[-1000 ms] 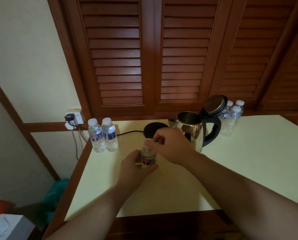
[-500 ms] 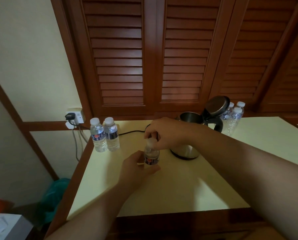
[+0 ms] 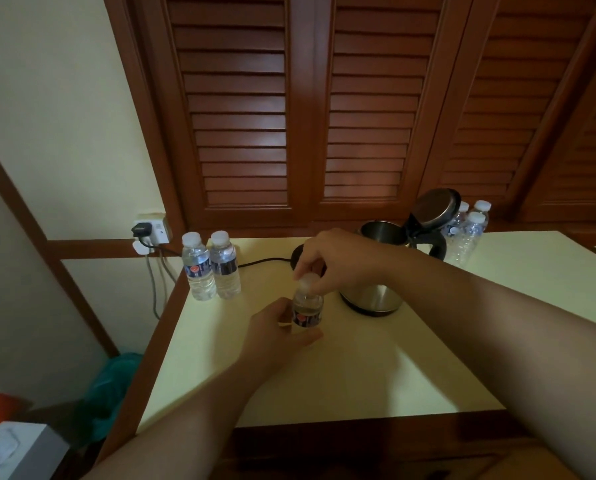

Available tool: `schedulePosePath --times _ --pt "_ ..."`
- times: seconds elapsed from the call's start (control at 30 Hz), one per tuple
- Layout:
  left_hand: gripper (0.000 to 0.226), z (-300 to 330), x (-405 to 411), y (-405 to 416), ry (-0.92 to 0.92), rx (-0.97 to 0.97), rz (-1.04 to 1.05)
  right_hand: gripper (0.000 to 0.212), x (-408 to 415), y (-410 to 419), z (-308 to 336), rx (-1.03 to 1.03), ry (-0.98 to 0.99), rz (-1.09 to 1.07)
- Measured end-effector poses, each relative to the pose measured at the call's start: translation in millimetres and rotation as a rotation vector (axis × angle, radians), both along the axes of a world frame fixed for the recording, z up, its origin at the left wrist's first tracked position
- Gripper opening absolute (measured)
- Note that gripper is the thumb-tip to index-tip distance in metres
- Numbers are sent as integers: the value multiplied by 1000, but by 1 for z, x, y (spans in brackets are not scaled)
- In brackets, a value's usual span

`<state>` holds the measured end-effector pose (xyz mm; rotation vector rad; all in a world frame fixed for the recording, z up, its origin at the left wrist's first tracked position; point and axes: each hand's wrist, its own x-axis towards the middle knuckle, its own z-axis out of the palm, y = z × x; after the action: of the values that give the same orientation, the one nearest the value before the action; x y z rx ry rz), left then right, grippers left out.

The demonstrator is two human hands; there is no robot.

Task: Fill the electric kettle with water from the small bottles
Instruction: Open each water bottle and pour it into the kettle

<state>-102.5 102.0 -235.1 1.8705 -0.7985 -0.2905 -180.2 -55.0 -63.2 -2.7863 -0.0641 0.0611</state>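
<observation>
The head view looks down on a pale yellow table (image 3: 358,375) with a dark wooden edge, set against louvred wooden doors (image 3: 307,116). One small bottle (image 3: 307,308) stands upright on the table near the middle, a little left of and nearer than the electric kettle (image 3: 376,292). The left hand (image 3: 275,334) grips this bottle around its labelled body, fingers and thumb curled about it from the left and near side. The right hand (image 3: 338,261) reaches in from the right, and its fingertips pinch the white cap (image 3: 307,280) on top of the bottle. There is one kettle, steel-bodied, standing on the table just right of the held bottle, with its lid (image 3: 435,207) tipped up and its mouth open; the right forearm crosses in front of it. One black round base (image 3: 298,256) lies on the table behind the right hand, mostly hidden, with a black cord (image 3: 262,261) running left toward a wall socket (image 3: 152,230) that carries a plug. At the far left of the table two more bottles (image 3: 211,266) stand upright side by side, touching, both capped and holding water. At the far right, behind the kettle, three further bottles (image 3: 467,233) stand close together, capped; whether they hold water cannot be told. That makes six bottles in all. On the floor to the left lies something teal (image 3: 113,386).
</observation>
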Motion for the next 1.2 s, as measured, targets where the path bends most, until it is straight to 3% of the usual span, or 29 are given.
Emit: schedulePosePath --times 0.23,0.33,0.43,0.53,0.63,0.73,0.83,0.97,1.2 --pt "36 -4 2 -1 -20 14 4 20 -26 -18 -11 177 -263 -226" --pt "38 -5 1 -1 -16 11 3 16 -45 -33 -55 104 -191 -321" --pt "39 -5 -1 -2 -25 2 1 28 -65 -42 -111 104 -48 -381" --pt "44 -5 -2 -7 -40 3 -15 21 -79 -39 -151 54 -17 -400" --pt "40 2 -5 -14 -79 -9 -9 35 -87 -42 -165 32 -57 -440" --pt "34 24 -4 -24 -130 -31 -3 35 -101 -60 -167 5 -128 -534" --pt "37 53 4 -37 -180 -23 -14 44 -119 -88 -169 -114 -122 -679" --pt "43 90 18 -56 -309 2 -61 89 -142 -109 -174 -144 44 -778" --pt "65 136 43 -78 -572 245 -70 94 -143 -117 -186 -128 83 -721"
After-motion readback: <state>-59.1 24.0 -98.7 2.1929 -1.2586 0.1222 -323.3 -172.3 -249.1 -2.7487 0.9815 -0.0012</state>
